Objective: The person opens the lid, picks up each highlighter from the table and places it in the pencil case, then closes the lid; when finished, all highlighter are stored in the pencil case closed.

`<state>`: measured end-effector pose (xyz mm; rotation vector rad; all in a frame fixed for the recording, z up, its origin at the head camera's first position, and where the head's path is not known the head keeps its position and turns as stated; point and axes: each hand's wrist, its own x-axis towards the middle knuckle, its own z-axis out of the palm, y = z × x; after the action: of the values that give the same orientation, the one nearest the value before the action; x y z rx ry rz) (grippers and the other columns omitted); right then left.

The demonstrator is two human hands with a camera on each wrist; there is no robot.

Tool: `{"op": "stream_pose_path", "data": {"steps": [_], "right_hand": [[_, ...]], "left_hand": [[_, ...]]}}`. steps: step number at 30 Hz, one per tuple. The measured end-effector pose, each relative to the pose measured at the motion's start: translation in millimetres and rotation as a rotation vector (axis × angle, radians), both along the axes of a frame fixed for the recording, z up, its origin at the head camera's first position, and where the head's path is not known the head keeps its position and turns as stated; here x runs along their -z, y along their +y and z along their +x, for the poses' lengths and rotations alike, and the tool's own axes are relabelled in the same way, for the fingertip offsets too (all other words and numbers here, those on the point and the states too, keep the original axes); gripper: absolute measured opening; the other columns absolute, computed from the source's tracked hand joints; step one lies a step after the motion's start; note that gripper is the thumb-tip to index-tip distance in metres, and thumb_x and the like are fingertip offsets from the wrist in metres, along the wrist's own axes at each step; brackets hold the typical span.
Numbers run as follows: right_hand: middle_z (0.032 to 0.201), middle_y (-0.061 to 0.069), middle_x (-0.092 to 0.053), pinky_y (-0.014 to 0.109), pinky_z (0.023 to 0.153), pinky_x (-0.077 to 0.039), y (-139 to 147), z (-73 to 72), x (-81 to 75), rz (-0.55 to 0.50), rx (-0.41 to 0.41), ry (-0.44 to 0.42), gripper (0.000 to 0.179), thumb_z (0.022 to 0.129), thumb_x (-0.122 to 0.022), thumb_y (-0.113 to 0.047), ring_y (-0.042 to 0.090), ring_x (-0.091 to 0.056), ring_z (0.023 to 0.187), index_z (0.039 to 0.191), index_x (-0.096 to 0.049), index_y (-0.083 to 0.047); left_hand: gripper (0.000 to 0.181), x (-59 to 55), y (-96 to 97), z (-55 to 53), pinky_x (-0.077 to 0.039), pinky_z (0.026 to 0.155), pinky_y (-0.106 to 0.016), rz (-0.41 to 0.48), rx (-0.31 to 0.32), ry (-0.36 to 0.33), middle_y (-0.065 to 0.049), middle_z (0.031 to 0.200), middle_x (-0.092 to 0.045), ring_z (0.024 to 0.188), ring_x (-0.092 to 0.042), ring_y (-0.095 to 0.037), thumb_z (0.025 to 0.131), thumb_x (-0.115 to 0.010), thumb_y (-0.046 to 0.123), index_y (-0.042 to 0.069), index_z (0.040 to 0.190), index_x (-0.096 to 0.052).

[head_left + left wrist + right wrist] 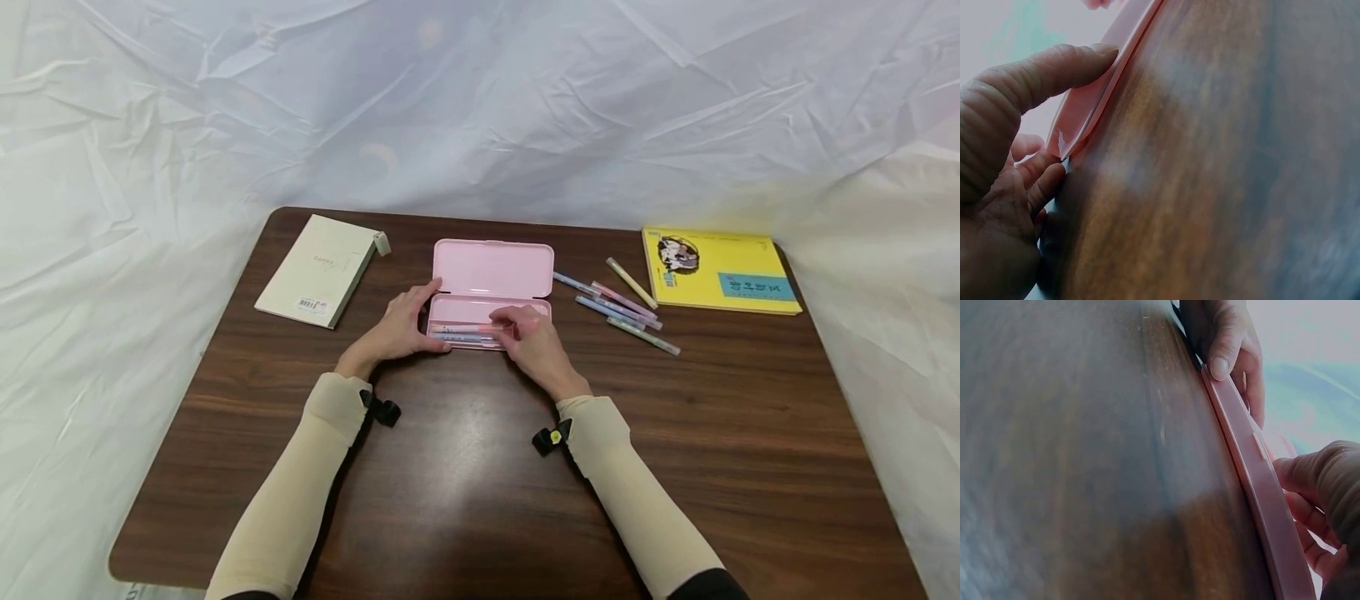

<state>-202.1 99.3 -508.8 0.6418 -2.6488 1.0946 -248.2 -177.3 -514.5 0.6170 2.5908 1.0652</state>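
A pink pencil case (492,268) lies on the table with its lid raised back. Inside its lower tray are an orange-tipped pen (468,328) and a bluish pen (463,338), side by side. My left hand (397,327) holds the left end of the case, thumb at the front edge and fingers at the side; the left wrist view shows this thumb (1060,69) on the pink rim. Over the right part of the tray, my right hand (536,342) pinches the orange-tipped pen, its fingertips partly hidden. In the right wrist view the case's front wall (1254,469) hides the pens.
Right of the case lie several loose pens (618,308). A yellow book (720,271) rests at the back right of the dark wooden table (465,483), and a cream-coloured boxlike book (318,271) at the back left. White sheeting (480,108) hangs behind.
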Motion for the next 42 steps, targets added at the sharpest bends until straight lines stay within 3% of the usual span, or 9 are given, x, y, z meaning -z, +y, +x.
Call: {"op": "stream_pose_path", "data": {"steps": [15,27,34,42], "right_hand": [[0.089,0.007,-0.068,0.038,0.073,-0.046,2,0.1,-2.5,0.005,-0.003,-0.030,0.023,0.093,-0.083,-0.012,0.022,-0.056,0.082,0.114,-0.077,-0.005],[0.098,0.011,-0.072,0.040,0.079,-0.050,5,2.7,-2.4,-0.042,-0.008,-0.035,0.025,0.090,-0.081,-0.001,0.025,-0.061,0.088,0.114,-0.076,-0.002],[0.103,0.013,-0.076,0.042,0.084,-0.059,11,6.4,2.3,-0.169,0.007,0.023,0.023,0.090,-0.081,-0.001,0.027,-0.073,0.093,0.112,-0.075,-0.003],[0.106,0.012,-0.076,0.045,0.084,-0.058,41,14.9,6.2,-0.303,0.125,0.060,0.032,0.089,-0.084,-0.003,0.026,-0.073,0.093,0.118,-0.073,0.000]], "left_hand": [[0.120,-1.1,2.0,-3.0,-0.012,0.125,-0.057,0.007,0.002,0.002,-0.016,0.163,-0.037,0.145,-0.034,-0.036,0.078,-0.091,0.041,0.016,0.170,-0.019],[0.119,-3.9,2.8,-1.3,-0.012,0.124,-0.058,0.002,0.010,0.009,-0.018,0.162,-0.037,0.143,-0.035,-0.037,0.078,-0.091,0.040,0.014,0.170,-0.019],[0.119,-3.0,2.2,0.3,-0.013,0.123,-0.056,-0.001,0.002,-0.007,-0.016,0.161,-0.038,0.137,-0.038,-0.035,0.079,-0.090,0.041,0.016,0.171,-0.018],[0.120,-1.8,0.0,2.8,-0.014,0.122,-0.058,0.008,0.002,-0.013,-0.017,0.162,-0.037,0.142,-0.035,-0.037,0.079,-0.090,0.040,0.015,0.171,-0.017]]}}
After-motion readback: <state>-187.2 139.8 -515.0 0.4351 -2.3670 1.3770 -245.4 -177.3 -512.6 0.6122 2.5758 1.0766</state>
